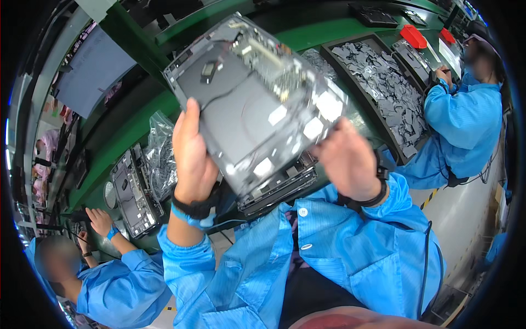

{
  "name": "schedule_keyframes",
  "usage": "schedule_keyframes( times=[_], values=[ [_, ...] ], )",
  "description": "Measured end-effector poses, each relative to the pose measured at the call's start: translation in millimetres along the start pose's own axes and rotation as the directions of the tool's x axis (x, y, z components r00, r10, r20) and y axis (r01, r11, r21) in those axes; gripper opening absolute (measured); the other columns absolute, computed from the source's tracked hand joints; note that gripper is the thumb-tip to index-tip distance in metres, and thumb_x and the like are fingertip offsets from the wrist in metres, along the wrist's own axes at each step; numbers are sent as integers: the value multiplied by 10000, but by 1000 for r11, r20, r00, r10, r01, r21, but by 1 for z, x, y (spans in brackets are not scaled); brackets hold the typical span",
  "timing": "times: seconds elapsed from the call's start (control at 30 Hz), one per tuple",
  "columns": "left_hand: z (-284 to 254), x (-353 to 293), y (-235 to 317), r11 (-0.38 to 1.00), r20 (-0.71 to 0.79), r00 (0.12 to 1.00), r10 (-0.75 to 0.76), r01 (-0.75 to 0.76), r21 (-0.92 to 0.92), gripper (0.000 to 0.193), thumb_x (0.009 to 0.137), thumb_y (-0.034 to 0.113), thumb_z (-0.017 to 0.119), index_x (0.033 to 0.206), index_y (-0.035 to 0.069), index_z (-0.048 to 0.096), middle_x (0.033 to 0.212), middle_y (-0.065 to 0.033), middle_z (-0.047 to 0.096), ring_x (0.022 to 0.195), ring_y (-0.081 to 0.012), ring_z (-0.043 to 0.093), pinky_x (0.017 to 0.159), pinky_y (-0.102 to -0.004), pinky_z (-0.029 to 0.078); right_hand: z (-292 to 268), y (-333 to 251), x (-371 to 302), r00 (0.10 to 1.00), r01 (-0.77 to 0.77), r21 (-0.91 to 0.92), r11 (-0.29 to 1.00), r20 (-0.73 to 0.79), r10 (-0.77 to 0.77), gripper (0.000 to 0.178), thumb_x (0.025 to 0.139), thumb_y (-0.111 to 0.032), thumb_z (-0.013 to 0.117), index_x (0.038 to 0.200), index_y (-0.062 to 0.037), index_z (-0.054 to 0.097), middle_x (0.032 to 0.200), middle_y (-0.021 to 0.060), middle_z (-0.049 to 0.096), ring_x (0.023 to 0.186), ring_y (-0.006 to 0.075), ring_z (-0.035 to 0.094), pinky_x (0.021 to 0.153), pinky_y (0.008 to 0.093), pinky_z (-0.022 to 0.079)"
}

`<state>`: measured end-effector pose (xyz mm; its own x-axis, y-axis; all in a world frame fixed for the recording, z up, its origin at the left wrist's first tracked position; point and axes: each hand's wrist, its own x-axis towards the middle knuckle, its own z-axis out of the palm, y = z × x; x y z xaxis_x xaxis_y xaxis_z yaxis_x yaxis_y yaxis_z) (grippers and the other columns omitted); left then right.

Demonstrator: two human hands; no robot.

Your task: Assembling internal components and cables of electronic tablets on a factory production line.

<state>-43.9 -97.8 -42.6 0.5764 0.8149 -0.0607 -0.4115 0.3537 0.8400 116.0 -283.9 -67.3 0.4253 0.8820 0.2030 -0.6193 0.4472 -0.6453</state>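
An opened tablet chassis [230, 115] is raised and tilted in front of me. Its inside shows a flat dark grey area, thin black and red wires, an exposed circuit board and several white stickers. My left hand [194, 153] grips its left edge, thumb laid over the inner face and the other fingers hidden behind. At the lower right corner is my right hand [350, 159], smeared by motion, its fingers curled against the edge. Beneath the chassis, a stack of similar dark device frames [279, 189] lies at the bench's near edge, partly covered.
A dark tray [342, 82] of many small grey parts stands on the green bench to the right. To the left lie a clear plastic bag [160, 153] and another opened device [131, 192]. Co-workers in blue sit on both sides. Red bins [413, 37] stand at the far right.
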Motion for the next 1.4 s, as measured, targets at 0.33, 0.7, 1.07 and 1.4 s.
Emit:
schedule_keyframes(
  times=[0.33, 0.7, 1.07, 1.4],
  values=[
    [-36, -52, -18, 968, -222, 974, -34, 88, 236, 530, 1056, 420, 365, 1305, -30, 492, 1201, -141, 612, 1044, -198, 637, 888, -317, 538, -27, -37, 107, 900, 434, -841, 323, 389, -196, 231, 871, -91, 626, 1086, -16, 671, 1043, 82, 694, 957, 205, 633, 809, 344, 521],
    [-58, -54, -14, 555, 7, 992, 124, -75, 828, 383, 1023, 247, 473, 1264, -50, 482, 1132, -108, 512, 1039, -214, 479, 985, -304, 346, 9, 17, 181, 450, 826, -180, -534, 782, 432, 65, 693, -139, 665, 714, -83, 640, 732, -19, 616, 799, 166, 603, 742, 300, 467],
    [-16, 47, 28, -223, 628, 751, 202, -589, 776, 386, 819, 8, 609, 1204, -8, 581, 1214, -183, 570, 1150, -373, 524, 984, -425, 432, 18, 9, 203, 398, 911, -213, -352, 671, 625, 163, 740, -134, 649, 866, -35, 680, 846, 20, 672, 790, 174, 630, 708, 298, 463],
    [-25, 50, 27, -87, 600, 790, 126, -593, 800, 99, 850, 80, 659, 912, 7, 685, 1174, -141, 634, 1106, -353, 585, 951, -410, 454, 8, -2, 152, 400, 806, -236, -543, 893, 206, 240, 679, -148, 634, 865, -4, 676, 922, 61, 679, 839, 174, 603, 699, 298, 448]
  ],
)
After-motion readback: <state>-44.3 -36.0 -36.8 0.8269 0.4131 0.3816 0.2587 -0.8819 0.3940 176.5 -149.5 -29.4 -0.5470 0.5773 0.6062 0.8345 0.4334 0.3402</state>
